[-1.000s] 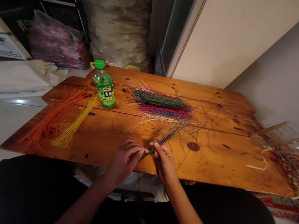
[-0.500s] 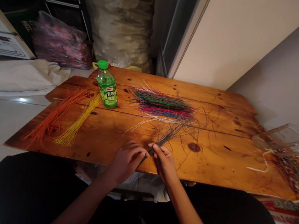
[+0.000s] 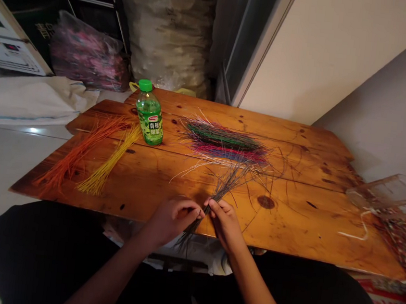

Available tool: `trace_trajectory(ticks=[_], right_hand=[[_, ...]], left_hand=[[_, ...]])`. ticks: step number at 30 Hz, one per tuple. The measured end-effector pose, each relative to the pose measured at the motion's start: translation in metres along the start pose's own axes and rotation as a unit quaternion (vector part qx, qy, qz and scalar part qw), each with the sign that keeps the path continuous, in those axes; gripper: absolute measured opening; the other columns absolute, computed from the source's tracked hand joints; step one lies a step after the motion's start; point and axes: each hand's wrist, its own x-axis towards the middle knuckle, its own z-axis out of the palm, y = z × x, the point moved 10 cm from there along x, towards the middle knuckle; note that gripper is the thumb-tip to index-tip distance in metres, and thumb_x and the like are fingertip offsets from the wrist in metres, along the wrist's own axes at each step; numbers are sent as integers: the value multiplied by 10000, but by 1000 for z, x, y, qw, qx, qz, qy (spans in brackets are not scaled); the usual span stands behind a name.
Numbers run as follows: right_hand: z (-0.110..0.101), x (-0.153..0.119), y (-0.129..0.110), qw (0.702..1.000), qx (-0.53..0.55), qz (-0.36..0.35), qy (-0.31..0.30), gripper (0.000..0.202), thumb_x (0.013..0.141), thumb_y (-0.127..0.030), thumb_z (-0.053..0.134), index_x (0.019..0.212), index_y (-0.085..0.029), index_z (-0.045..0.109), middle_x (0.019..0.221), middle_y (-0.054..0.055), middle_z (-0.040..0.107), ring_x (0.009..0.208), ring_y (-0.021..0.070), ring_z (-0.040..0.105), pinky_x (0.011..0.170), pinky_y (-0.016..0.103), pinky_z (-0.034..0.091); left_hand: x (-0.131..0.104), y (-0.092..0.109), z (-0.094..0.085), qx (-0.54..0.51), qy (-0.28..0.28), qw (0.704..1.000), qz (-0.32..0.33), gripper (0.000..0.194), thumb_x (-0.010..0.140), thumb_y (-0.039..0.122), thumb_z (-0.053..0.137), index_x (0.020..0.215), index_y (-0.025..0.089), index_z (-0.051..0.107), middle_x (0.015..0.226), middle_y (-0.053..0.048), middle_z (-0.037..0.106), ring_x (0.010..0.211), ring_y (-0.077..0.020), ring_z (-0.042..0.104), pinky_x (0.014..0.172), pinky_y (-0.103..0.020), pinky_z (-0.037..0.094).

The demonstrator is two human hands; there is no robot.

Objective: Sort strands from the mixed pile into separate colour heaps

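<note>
A bundle of thin dark grey strands [image 3: 226, 182] slants over the table's near edge, its upper ends fanned out. My right hand [image 3: 225, 218] pinches it near the middle between thumb and fingers. Against the bundle's left side, my left hand [image 3: 177, 217] has thumb and fingertips pressed together; whether a strand is between them is too small to tell. The lower ends spread below the fingers past the edge. Behind the bundle lies a pile of green, red, blue and white strands [image 3: 226, 140].
On the wooden table [image 3: 290, 219], orange strands [image 3: 83, 154] and yellow strands [image 3: 112, 164] lie at the left, beside an upright green bottle [image 3: 150, 117]. A clear plastic container [image 3: 387, 193] and mixed coloured strands [image 3: 402, 240] are at the right edge.
The grey bundle's lower ends now show more and fan out below my hands. My left hand's fingertips have shifted slightly along the bundle's side. The whole view has moved a little.
</note>
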Motion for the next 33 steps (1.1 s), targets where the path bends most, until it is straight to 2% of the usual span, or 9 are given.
trace_trajectory(ticks=[3, 6, 10, 13, 15, 19, 25, 29, 33], right_hand=[[4, -1, 0, 999, 31, 27, -19, 225, 672, -394, 694, 683, -169, 677, 514, -49, 402, 533, 74, 328, 550, 214, 286], [10, -4, 3, 996, 48, 55, -57, 228, 660, -386, 707, 651, -162, 664, 508, -48, 409, 508, 63, 300, 504, 201, 258], [22, -12, 13, 988, 26, 89, -125, 252, 635, -392, 722, 618, -149, 656, 497, -39, 444, 496, 61, 333, 485, 198, 263], [36, -20, 23, 975, 7, 116, -188, 264, 627, -391, 725, 589, -142, 645, 521, -23, 500, 489, 59, 370, 479, 202, 280], [45, -25, 28, 965, 3, 129, -228, 261, 616, -383, 734, 588, -141, 642, 549, -15, 534, 496, 60, 403, 471, 200, 284], [58, -37, 39, 943, 11, 165, -288, 256, 606, -365, 745, 604, -137, 628, 557, -13, 576, 478, 51, 437, 453, 192, 277], [62, -45, 44, 929, 30, 178, -323, 312, 593, -390, 748, 524, -146, 565, 494, -29, 544, 481, 63, 473, 443, 190, 260], [57, -41, 46, 935, 36, 205, -286, 325, 562, -418, 761, 576, -133, 607, 528, -11, 559, 474, 52, 426, 440, 193, 238], [53, -32, 38, 950, 53, 178, -252, 297, 604, -414, 742, 608, -136, 638, 566, -7, 541, 540, 64, 431, 512, 194, 292]], left_hand=[[2, -17, -8, -77, 48, 994, -53, 297, 820, 343, 474, 627, 156, 601, 642, -6, 604, 661, -133, 552, 650, -240, 391], [4, -27, -9, -150, 75, 984, -61, 211, 777, 352, 537, 750, 162, 624, 752, -19, 624, 751, -146, 565, 702, -250, 410], [5, -29, 11, -236, -19, 968, -80, 259, 718, 338, 620, 921, 181, 657, 939, -59, 626, 860, -165, 570, 743, -265, 433], [0, -23, 21, -246, -107, 959, -95, 224, 705, 336, 643, 842, 162, 675, 840, -50, 619, 762, -150, 572, 672, -248, 438], [-4, -14, 22, -221, -160, 959, -70, 184, 723, 328, 631, 764, 156, 681, 747, -36, 611, 721, -139, 564, 678, -244, 429], [-9, -7, 25, -200, -217, 954, -46, 153, 710, 306, 644, 706, 158, 681, 734, -34, 624, 717, -138, 569, 687, -239, 423], [-8, -14, 26, -189, -190, 962, -59, 141, 678, 281, 658, 647, 145, 682, 631, -22, 621, 606, -118, 548, 584, -211, 397], [-3, -13, 18, -152, -147, 976, -45, 144, 701, 268, 638, 632, 153, 692, 589, -17, 615, 583, -111, 533, 582, -212, 387], [-1, -11, 7, -126, -98, 986, -52, 233, 741, 301, 593, 579, 155, 676, 590, -19, 607, 585, -111, 530, 574, -212, 387]])
